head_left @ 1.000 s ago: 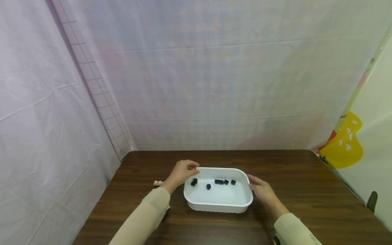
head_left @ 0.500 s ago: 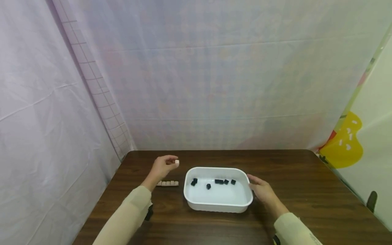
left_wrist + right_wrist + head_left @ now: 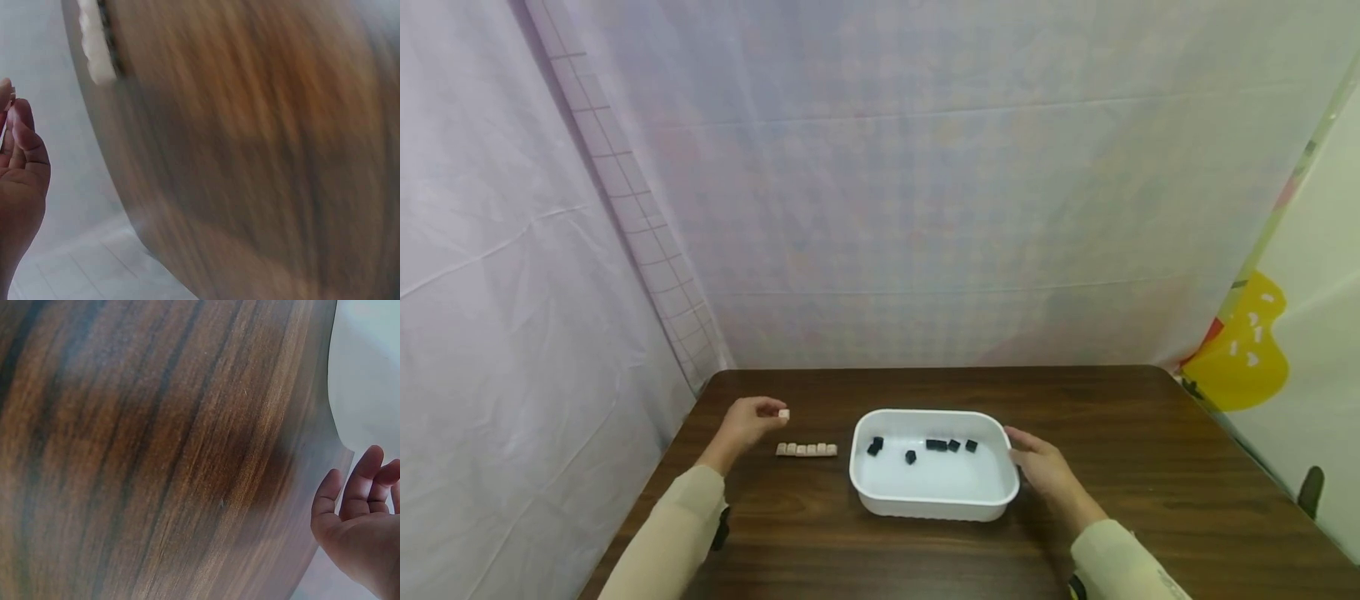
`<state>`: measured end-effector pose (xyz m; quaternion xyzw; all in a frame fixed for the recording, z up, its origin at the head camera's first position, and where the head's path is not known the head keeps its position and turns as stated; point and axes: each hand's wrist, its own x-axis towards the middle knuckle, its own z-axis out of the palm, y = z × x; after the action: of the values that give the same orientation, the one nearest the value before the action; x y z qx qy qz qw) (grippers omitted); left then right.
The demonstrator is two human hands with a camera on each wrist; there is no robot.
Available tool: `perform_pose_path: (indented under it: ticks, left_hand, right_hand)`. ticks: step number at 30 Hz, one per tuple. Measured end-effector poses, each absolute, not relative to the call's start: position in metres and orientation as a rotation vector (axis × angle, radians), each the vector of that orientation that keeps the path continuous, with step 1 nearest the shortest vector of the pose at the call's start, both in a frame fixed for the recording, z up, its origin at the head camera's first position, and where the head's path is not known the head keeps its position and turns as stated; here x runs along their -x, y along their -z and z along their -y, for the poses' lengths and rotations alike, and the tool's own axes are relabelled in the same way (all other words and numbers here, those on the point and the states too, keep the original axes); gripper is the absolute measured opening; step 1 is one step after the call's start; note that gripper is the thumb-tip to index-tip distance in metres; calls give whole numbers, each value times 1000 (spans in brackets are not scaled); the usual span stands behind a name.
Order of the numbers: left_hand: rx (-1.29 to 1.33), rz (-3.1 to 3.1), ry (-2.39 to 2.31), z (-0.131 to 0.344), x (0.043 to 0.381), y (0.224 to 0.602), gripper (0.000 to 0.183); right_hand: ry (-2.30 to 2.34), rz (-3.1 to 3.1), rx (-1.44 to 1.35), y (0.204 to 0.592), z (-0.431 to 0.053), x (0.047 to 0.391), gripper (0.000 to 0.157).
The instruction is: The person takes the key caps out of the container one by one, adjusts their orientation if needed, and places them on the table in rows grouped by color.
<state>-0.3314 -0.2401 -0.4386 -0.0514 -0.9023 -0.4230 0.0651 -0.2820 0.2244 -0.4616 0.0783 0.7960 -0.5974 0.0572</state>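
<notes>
In the head view, my left hand [image 3: 747,427] pinches a small white cube [image 3: 784,414] between thumb and fingertips, above the table's left part. Just below and to its right lies a straight row of small white cubes [image 3: 807,450]. The left wrist view shows part of that row [image 3: 99,47] blurred, with a dark lower side. My right hand [image 3: 1043,468] rests against the right end of a white plastic basin [image 3: 934,508], its fingers relaxed at the rim. Several small black cubes [image 3: 911,457] lie scattered inside the basin.
The basin stands on a dark brown wood-grain table [image 3: 1120,467]. Pale cloth sheets [image 3: 925,208] hang behind the table and along both sides. A yellow printed shape [image 3: 1243,358] shows on the right-hand sheet.
My left hand has moved left from the basin's left rim, carrying the white cube, and now sits lower near the row, which is fully uncovered. My right hand and the basin have stayed put.
</notes>
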Motion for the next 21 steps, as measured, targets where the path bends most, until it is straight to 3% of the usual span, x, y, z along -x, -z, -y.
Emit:
perform_pose_path:
  ticks: [21]
  left_hand:
    - [171,2902,1130,272,323,472,17]
  right_hand:
    - [1747,-2441,-233,461,-225,283,49]
